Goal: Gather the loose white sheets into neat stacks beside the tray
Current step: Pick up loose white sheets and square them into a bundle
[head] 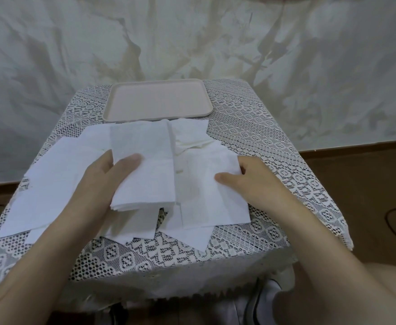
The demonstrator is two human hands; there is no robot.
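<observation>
tray [157,118]: 1, far middle
gathered stack [145,160]: 1, several layers thick, centre
loose white sheets [51,184]: at least 6, overlapping left, right and near; exact count unclear
hands: 2, left hand [98,181] and right hand [250,181]
lace cloth [250,127]: 1

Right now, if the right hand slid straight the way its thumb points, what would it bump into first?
Probably the thick stack of white paper sheets gripped by the left hand. The right hand, pinching a flat white paper sheet, points left toward it; the stack may sit slightly higher.
</observation>
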